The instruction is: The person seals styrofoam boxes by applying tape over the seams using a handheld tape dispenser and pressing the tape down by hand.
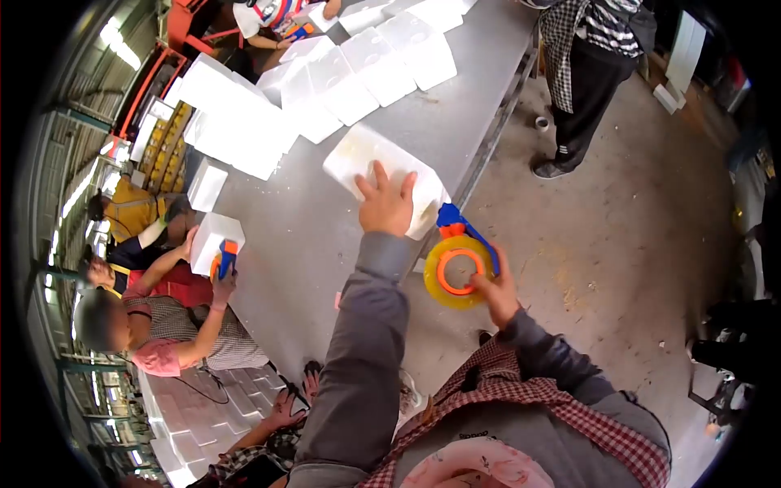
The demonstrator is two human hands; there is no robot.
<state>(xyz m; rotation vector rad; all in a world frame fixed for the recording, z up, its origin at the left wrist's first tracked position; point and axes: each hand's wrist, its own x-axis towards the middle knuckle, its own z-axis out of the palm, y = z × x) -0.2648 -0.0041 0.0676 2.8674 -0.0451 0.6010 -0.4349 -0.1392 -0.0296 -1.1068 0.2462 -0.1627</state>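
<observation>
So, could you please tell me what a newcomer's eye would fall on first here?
Probably the bright blue, orange and yellow tape dispenser, held in the person's right hand by the edge of the grey table. Next might come the white box under the spread left hand, then the many white boxes crowding the table's far part.

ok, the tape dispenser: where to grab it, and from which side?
I'd take the blue frame at its end nearest the wearer, coming from the wearer's right, where the right hand holds. The blue head at the far end points toward the white box, and the yellow roll fills the left side.
</observation>
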